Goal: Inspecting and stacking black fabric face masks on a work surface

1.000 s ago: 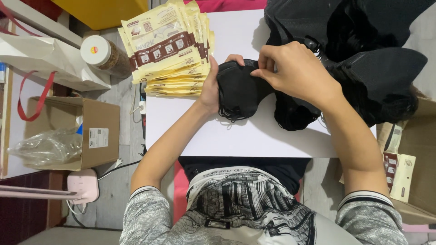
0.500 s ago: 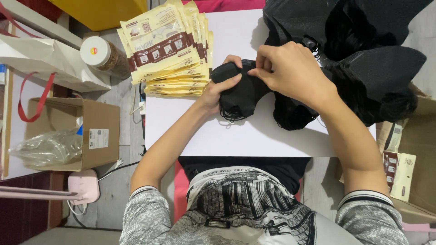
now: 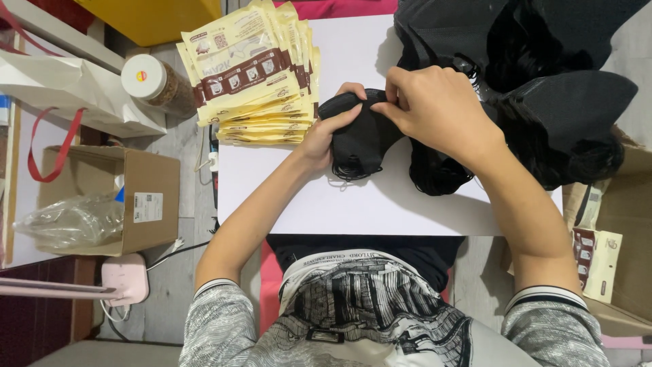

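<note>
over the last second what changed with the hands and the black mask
Little changed. The right hand slid slightly left along the top edge of the black mask, which the left hand kept gripping. The packet stack, jar and black pile stayed put.

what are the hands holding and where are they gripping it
Both hands hold a black face mask: the left hand cups its left side, the right hand pinches its top edge.

A single head-mounted view is provided, directed steeply downward from above the person's torso. The white table (image 3: 353, 204) is seen close, filling the frame's centre, with floor and a cardboard box (image 3: 139, 197) included at the left margin.
</note>
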